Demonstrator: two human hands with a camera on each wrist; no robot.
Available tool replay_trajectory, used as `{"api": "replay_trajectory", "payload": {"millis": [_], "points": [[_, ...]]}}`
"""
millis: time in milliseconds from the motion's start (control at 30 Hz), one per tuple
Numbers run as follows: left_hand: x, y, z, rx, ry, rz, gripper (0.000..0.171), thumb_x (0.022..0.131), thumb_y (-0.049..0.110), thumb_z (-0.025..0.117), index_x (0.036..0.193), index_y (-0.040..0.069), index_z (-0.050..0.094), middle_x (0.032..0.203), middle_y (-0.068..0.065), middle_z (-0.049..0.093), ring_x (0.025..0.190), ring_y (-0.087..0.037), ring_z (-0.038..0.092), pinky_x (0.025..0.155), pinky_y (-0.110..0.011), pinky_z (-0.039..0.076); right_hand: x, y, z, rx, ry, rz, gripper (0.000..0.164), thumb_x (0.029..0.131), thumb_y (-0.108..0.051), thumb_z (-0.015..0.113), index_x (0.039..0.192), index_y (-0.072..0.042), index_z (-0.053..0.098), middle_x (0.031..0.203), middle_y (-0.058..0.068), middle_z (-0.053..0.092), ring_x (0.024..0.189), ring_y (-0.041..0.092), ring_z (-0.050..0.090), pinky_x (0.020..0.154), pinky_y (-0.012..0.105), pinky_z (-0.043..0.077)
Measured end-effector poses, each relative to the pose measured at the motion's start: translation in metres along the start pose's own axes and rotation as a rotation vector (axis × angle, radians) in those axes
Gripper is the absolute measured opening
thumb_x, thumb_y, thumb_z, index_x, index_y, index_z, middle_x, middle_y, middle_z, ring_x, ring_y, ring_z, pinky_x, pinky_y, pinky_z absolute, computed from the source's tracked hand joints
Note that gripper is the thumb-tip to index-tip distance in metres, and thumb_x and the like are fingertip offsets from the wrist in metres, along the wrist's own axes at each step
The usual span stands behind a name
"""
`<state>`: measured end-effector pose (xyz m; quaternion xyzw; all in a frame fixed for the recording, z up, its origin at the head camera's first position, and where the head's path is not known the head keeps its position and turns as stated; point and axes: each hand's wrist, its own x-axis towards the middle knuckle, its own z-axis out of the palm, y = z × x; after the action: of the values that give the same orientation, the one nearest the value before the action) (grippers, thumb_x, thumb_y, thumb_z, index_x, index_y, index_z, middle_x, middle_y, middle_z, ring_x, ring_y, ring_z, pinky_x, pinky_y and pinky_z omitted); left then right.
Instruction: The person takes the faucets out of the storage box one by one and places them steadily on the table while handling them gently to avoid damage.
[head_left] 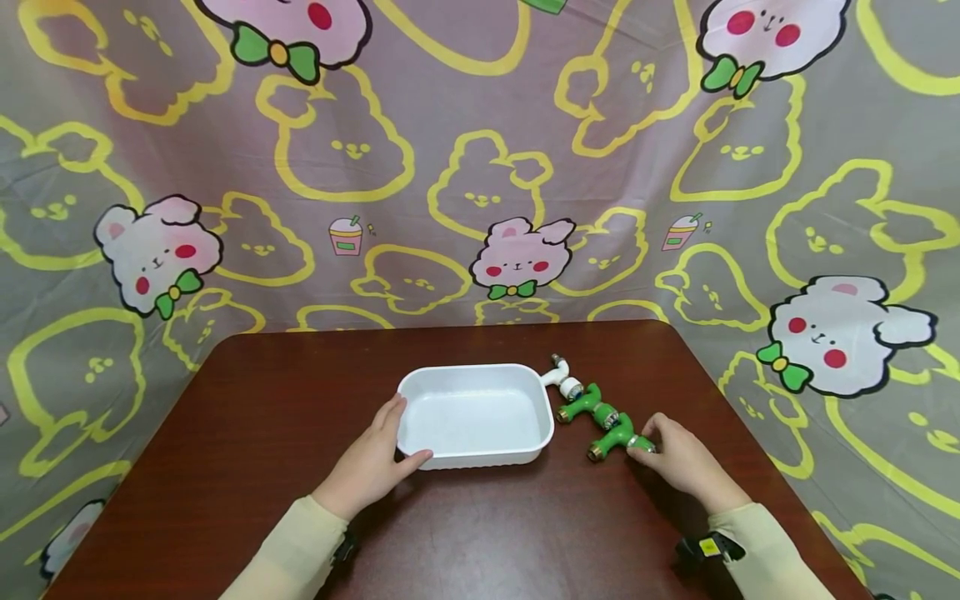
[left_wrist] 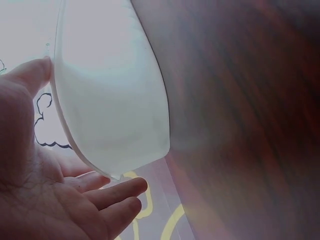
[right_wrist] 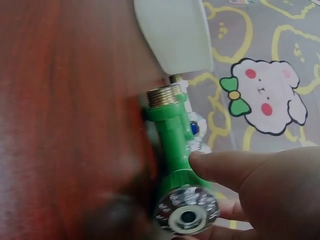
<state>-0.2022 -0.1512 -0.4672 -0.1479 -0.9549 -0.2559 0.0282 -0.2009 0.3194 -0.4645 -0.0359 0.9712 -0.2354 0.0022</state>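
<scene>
A white rectangular plastic basin (head_left: pixel 480 458) stands on the table with nothing inside it. At its left end, my left hand (head_left: pixel 367 462) touches the rim, thumb along the front side and fingers extended at the left side. The left wrist view shows those fingers fairly straight beside the basin wall (left_wrist: pixel 115 115). To the right of the basin, my right hand (head_left: pixel 686 458) pinches one end of a green angle valve (head_left: pixel 619 434) between thumb and fingers. Its brass thread (right_wrist: pixel 164 96) and chrome-ringed end (right_wrist: pixel 187 210) show in the right wrist view.
Another green angle valve (head_left: pixel 588 404) lies just behind the held one. Farther back, a white valve (head_left: pixel 557 376) with a metal threaded end lies by the basin's back right corner. A patterned cloth (head_left: pixel 420 167) hangs behind the dark brown table (head_left: pixel 465 542).
</scene>
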Motion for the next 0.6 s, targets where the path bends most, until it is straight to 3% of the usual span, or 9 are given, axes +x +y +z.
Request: {"api": "replay_trajectory", "payload": {"millis": [167, 333, 600], "points": [[0.001, -0.001, 0.0, -0.001, 0.003, 0.002, 0.096, 0.093, 0.047, 0.075, 0.158, -0.008, 0.029, 0.164, -0.028, 0.03, 0.141, -0.042, 0.05, 0.109, -0.051, 0.048, 0.005, -0.007, -0.007, -0.014, 0.014, -0.02, 0.035, 0.093, -0.029, 0.076, 0.106, -0.002, 0.057, 0.098, 0.012, 0.063, 0.084, 0.023, 0.058, 0.074, 0.041, 0.049], [0.001, 0.0, 0.0, 0.003, 0.007, 0.005, 0.096, 0.093, 0.046, 0.075, 0.158, -0.008, 0.029, 0.163, -0.028, 0.032, 0.142, -0.043, 0.048, 0.111, -0.052, 0.047, 0.014, -0.015, -0.011, -0.019, 0.065, -0.031, 0.034, 0.095, -0.028, 0.074, 0.11, -0.002, 0.058, 0.1, 0.013, 0.061, 0.085, 0.024, 0.057, 0.071, 0.039, 0.048], [-0.001, 0.003, -0.001, 0.028, 0.022, 0.031, 0.093, 0.093, 0.045, 0.075, 0.156, -0.009, 0.032, 0.161, -0.029, 0.034, 0.143, -0.044, 0.047, 0.112, -0.053, 0.046, 0.029, -0.03, -0.007, 0.005, 0.176, -0.112, 0.02, 0.095, -0.02, 0.074, 0.106, -0.006, 0.064, 0.098, 0.009, 0.064, 0.083, 0.02, 0.058, 0.071, 0.037, 0.048]]}}
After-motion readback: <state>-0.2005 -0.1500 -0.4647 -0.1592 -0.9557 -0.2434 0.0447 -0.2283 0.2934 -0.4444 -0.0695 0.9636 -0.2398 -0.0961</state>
